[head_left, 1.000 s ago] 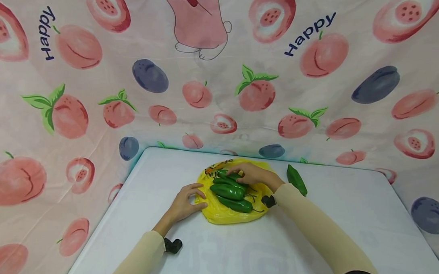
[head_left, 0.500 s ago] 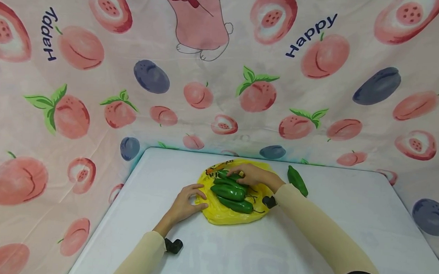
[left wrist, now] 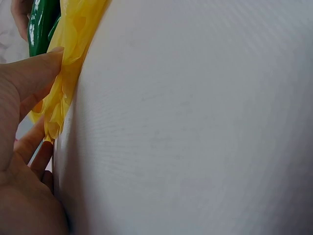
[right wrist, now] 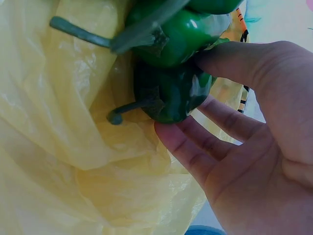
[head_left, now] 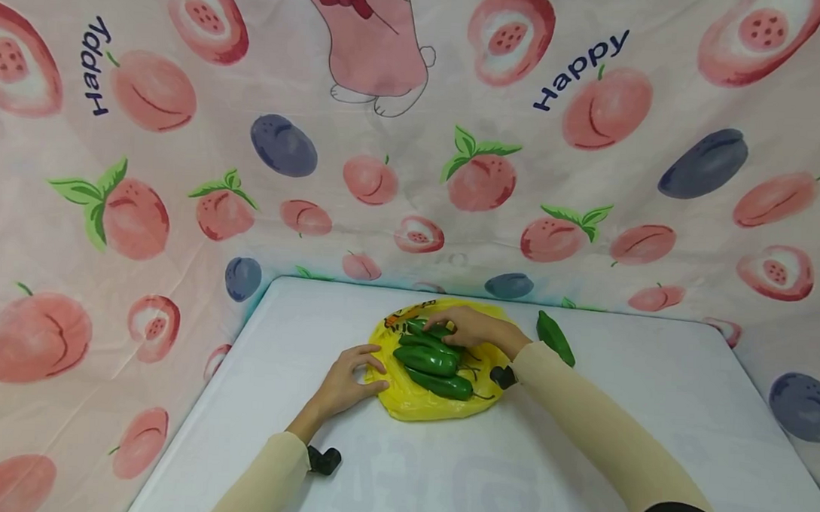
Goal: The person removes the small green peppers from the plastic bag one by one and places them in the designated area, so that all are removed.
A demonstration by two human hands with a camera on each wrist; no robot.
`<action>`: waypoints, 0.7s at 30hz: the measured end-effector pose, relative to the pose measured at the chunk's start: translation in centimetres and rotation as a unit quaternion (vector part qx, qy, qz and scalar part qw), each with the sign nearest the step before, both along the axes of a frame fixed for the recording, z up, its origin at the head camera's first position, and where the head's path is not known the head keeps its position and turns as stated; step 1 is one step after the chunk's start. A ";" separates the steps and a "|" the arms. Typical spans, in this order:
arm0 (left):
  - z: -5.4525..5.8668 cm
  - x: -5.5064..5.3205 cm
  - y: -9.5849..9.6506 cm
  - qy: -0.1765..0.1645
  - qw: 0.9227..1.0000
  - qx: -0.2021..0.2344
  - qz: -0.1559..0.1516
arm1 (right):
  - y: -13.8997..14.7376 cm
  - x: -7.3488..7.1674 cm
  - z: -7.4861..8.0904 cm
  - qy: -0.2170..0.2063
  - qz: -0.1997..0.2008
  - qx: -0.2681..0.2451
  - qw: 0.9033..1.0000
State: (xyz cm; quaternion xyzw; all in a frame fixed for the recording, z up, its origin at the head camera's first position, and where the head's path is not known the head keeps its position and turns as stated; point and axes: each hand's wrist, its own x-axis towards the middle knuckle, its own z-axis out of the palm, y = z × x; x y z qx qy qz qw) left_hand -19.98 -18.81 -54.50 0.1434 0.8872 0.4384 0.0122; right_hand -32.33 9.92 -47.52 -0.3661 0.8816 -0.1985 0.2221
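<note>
A yellow plastic bag (head_left: 411, 407) lies flattened on the table, bearing several glossy green chili peppers (head_left: 425, 359) side by side, their thin stems pointing right. My left hand (head_left: 346, 377) is at the bag's left edge, holding it between thumb and fingers; the left wrist view shows the thumb (left wrist: 46, 66) against the crumpled plastic. At the pile's far side, my right hand (head_left: 467, 326) grips the farthest chili pepper (right wrist: 166, 93), thumb on one side and fingertips on the other. In the head view that hand partly covers this pepper.
One more green chili pepper (head_left: 555, 338) lies alone on the white table (head_left: 649, 385), right of the bag and behind the right forearm. A fruit-patterned cloth (head_left: 413, 173) hangs along the table's back and left edges.
Both hands, the bag and the peppers have kept their places; only the head view has shifted very slightly.
</note>
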 end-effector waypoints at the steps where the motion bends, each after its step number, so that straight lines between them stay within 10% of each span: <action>1: 0.0 0.0 0.0 0.002 1.000 0.001 0.000 | 0.0 0.0 0.0 0.001 0.001 0.002 1.000; 21: 0.0 -0.1 -0.1 0.003 1.000 0.004 -0.003 | 0.1 0.5 3.0 0.023 -0.005 -0.020 1.000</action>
